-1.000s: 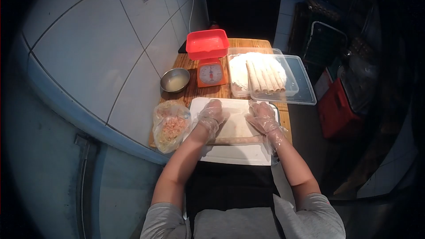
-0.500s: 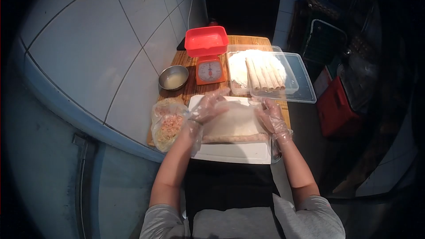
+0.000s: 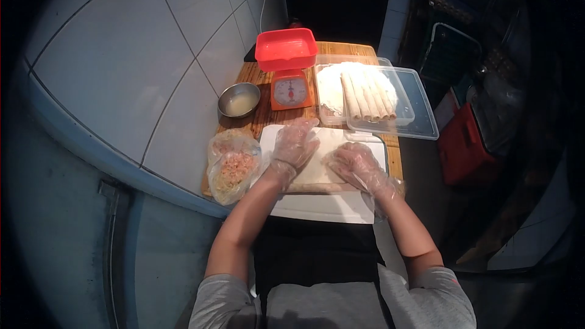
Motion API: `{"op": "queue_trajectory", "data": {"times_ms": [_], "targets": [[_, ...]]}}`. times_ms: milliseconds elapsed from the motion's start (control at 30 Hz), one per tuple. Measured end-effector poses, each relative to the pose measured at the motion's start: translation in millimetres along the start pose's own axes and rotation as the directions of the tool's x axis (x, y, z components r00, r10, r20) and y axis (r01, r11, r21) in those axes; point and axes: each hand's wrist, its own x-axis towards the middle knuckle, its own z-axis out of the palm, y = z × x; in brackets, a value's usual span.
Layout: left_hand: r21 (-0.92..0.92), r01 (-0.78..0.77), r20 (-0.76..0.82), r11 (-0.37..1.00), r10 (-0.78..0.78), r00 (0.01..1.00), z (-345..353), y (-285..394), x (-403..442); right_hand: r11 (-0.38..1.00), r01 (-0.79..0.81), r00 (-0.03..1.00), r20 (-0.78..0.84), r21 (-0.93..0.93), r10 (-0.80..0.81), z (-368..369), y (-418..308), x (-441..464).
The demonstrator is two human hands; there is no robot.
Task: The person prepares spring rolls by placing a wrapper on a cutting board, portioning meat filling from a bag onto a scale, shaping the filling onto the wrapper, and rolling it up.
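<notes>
A pale spring roll wrapper (image 3: 315, 167) lies on a white cutting board (image 3: 323, 210), with a strip of filling (image 3: 314, 188) along its near part. On the wrapper's left side rests my left hand (image 3: 295, 146), in a clear plastic glove, its fingers stretched out. My right hand (image 3: 355, 164), gloved likewise, has its fingers bent over the wrapper's right side and pressed together at the tips. That right edge is partly hidden under the hand. Beside my left wrist sits a plastic bag of pinkish chopped filling (image 3: 236, 167).
An orange kitchen scale (image 3: 291, 90) with a red tray (image 3: 286, 49) stands behind the board. Left of it is a metal bowl of cloudy liquid (image 3: 239, 102). At the back right, a clear plastic container (image 3: 329, 123) holds white wrappers and several rolls (image 3: 368, 96). A tiled wall (image 3: 158, 73) borders the left.
Both hands have come inward over the wrapper. My right hand moved left from beyond the right edge onto it, and its fingers curled. My left hand shifted slightly right.
</notes>
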Motion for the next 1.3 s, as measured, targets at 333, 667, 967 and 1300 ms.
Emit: {"op": "queue_trajectory", "data": {"times_ms": [333,667,967,1300], "targets": [[-0.077,0.010,0.369,0.997,0.019,0.929,-43.2,68.5,-82.0,0.999,-0.019,0.997,0.070,-0.046,0.022,13.3,-35.6,-45.7],[-0.071,-0.007,0.370,0.997,0.033,0.929,-43.1,64.0,-90.0,0.998,0.007,1.000,0.020,-0.063,-0.006,15.4,-37.7,-57.7],[0.156,-0.162,0.384,0.974,0.092,0.919,-17.7,89.4,-129.4,0.997,-0.004,0.998,0.055,-0.078,0.008,28.3,-50.8,-88.0],[-0.047,0.004,0.129,0.999,0.002,0.992,-28.9,37.9,-96.7,0.996,0.066,0.981,-0.181,-0.052,-0.075,69.2,-36.9,-34.1]]}}
